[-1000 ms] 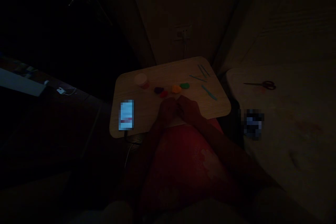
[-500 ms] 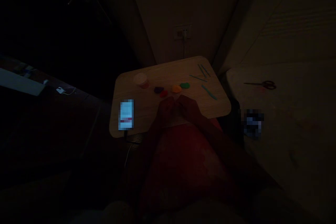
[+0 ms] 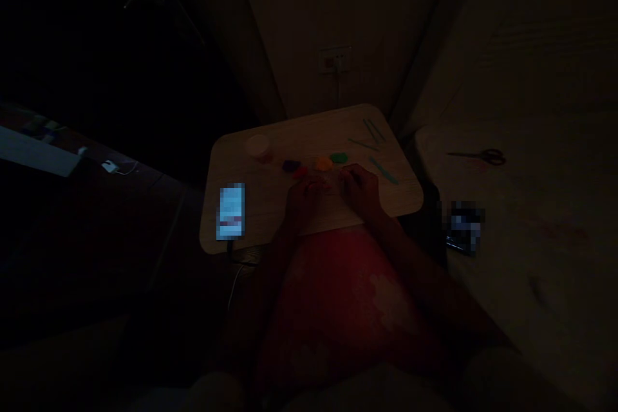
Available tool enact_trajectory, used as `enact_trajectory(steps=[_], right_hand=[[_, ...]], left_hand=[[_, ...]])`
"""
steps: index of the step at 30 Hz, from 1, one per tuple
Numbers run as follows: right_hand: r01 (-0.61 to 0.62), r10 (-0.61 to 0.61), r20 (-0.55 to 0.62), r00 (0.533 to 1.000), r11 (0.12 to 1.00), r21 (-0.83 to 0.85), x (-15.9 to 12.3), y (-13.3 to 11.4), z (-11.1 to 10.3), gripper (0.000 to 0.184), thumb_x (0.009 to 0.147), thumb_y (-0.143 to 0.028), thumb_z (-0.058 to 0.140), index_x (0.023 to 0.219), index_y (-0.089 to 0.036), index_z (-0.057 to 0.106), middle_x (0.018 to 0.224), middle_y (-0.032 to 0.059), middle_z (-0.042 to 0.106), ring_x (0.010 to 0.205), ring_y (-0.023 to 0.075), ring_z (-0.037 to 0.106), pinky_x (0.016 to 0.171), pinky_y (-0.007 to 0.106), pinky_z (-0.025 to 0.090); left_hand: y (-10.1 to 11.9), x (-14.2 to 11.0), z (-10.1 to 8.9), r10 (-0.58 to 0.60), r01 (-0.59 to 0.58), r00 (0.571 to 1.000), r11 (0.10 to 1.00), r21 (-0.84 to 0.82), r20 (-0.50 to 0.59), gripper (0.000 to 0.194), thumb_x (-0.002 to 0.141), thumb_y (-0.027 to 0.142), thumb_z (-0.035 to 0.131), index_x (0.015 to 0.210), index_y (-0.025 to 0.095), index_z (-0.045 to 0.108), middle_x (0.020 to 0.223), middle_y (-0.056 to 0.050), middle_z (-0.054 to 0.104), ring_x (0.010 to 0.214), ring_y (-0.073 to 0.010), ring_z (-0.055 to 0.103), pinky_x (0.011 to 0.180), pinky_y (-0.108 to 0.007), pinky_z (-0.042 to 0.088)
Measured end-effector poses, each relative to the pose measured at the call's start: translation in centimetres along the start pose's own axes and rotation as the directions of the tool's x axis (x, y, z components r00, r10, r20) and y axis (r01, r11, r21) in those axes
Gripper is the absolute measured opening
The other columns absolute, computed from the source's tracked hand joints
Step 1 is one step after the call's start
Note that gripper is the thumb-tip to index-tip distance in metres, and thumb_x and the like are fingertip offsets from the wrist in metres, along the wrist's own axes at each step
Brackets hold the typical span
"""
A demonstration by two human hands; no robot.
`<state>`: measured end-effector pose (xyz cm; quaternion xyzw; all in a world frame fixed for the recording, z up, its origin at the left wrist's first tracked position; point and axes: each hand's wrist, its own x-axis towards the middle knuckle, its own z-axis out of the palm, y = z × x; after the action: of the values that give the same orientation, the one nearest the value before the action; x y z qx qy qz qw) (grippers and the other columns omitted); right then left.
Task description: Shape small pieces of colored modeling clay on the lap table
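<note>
In dim light, my left hand [image 3: 305, 199] rests low over the front of a small wooden table [image 3: 263, 212], its fingers loosely bent and a little apart. My right hand [image 3: 362, 188] is to the right of it, with fingers curled together; what lies in them, if anything, is too dark to see. Just beyond the hands is a row of soft-looking coloured lumps, like modelling clay: dark purple [image 3: 291, 166], red [image 3: 300, 172], orange [image 3: 324, 164] and green [image 3: 339, 158]. The red lump is nearest my left hand. A blue-green flat stick [image 3: 383, 170] lies right of my right hand.
A lidded tub [image 3: 259, 147] stands at the table's back left. A lit phone [image 3: 230, 211] is at the front left. Several thin sticks [image 3: 371, 135] lie at the back right. Scissors [image 3: 483, 155] rest on the pale surface to the right. A wall socket [image 3: 335, 60] holds a plug.
My hands were close together and have moved apart. My right hand has shifted right and slightly away from me. The coloured lumps stay in place.
</note>
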<state>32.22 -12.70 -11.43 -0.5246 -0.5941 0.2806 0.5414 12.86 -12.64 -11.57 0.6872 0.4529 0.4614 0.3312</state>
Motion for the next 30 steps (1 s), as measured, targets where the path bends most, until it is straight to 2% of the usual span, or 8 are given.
enact_trajectory(steps=[5,8,11,15,18,22,27,30], right_hand=[[-0.083,0.086,-0.030,0.996,0.991,0.110,0.1,0.1,-0.1,0.026,0.093,-0.039,0.061,0.100,-0.020,0.077,0.091,0.0067,0.076,0.083,0.0209,0.068,0.076,0.035,0.055],[-0.054,0.056,-0.013,0.998,0.992,0.112,0.3,0.2,-0.3,0.031,0.095,-0.038,0.058,0.111,-0.020,0.079,0.095,0.0076,0.076,0.084,0.0202,0.068,0.079,0.035,0.055],[-0.017,0.015,0.017,1.000,0.995,0.098,0.3,0.1,-0.4,0.032,0.097,-0.039,0.057,0.112,-0.022,0.079,0.095,0.0071,0.076,0.084,0.0192,0.068,0.079,0.034,0.055],[-0.061,0.060,0.011,0.998,0.986,0.155,0.2,0.2,-0.2,0.028,0.092,-0.042,0.065,0.104,-0.021,0.080,0.095,0.0069,0.078,0.083,0.0195,0.069,0.076,0.032,0.055],[-0.154,0.151,0.030,0.988,0.963,0.223,0.1,0.1,-0.1,0.025,0.088,-0.041,0.069,0.094,-0.019,0.080,0.082,0.0053,0.077,0.070,0.0181,0.067,0.066,0.031,0.054],[-0.256,0.243,0.080,0.967,0.931,0.259,0.0,-0.3,-0.2,0.022,0.083,-0.039,0.073,0.085,-0.018,0.078,0.065,0.0018,0.070,0.053,0.0149,0.059,0.052,0.027,0.046],[-0.267,0.258,0.068,0.964,0.940,0.212,0.0,-0.8,-0.2,0.019,0.079,-0.036,0.074,0.072,-0.019,0.071,0.056,-0.0010,0.063,0.048,0.0136,0.054,0.047,0.026,0.040],[-0.249,0.248,0.032,0.968,0.953,0.172,0.0,-0.7,-0.2,0.025,0.078,-0.035,0.075,0.062,-0.020,0.063,0.051,-0.0030,0.057,0.046,0.0127,0.049,0.047,0.026,0.037]], left_hand=[[-0.1,0.2,-0.4,-0.082,0.083,0.994,0.996,0.014,-0.077,0.037,0.102,0.049,0.051,0.097,0.020,0.073,0.083,-0.004,0.069,0.074,-0.0177,0.062,0.069,-0.029,0.051],[-0.2,0.3,-0.4,-0.070,0.070,0.997,0.998,-0.002,-0.039,0.033,0.100,0.046,0.054,0.094,0.019,0.072,0.089,-0.005,0.072,0.082,-0.0190,0.064,0.077,-0.030,0.053],[-0.2,0.3,-0.3,-0.088,0.088,0.996,0.996,-0.012,-0.018,0.029,0.099,0.042,0.055,0.092,0.019,0.072,0.090,-0.005,0.072,0.083,-0.0185,0.064,0.080,-0.030,0.053],[-0.3,0.3,-0.3,-0.114,0.113,0.993,0.993,-0.033,-0.033,0.026,0.098,0.038,0.056,0.091,0.018,0.071,0.082,-0.002,0.069,0.076,-0.0162,0.060,0.074,-0.027,0.049],[-0.3,0.3,-0.3,-0.097,0.096,0.995,0.995,-0.037,-0.022,0.025,0.098,0.036,0.056,0.088,0.018,0.070,0.081,-0.002,0.068,0.076,-0.0158,0.060,0.073,-0.026,0.048],[0.0,0.3,-0.2,-0.110,0.110,0.994,0.993,-0.037,-0.004,0.024,0.097,0.033,0.055,0.085,0.018,0.069,0.082,-0.002,0.069,0.076,-0.0151,0.060,0.073,-0.025,0.047],[0.6,0.1,-0.3,-0.097,0.098,0.995,0.995,-0.024,0.038,0.021,0.095,0.027,0.055,0.083,0.018,0.069,0.079,-0.001,0.068,0.072,-0.0139,0.058,0.069,-0.024,0.045],[0.6,0.1,-0.3,-0.081,0.082,0.996,0.997,-0.014,0.037,0.020,0.094,0.023,0.055,0.081,0.017,0.069,0.076,0.000,0.066,0.070,-0.0137,0.056,0.067,-0.025,0.044]])
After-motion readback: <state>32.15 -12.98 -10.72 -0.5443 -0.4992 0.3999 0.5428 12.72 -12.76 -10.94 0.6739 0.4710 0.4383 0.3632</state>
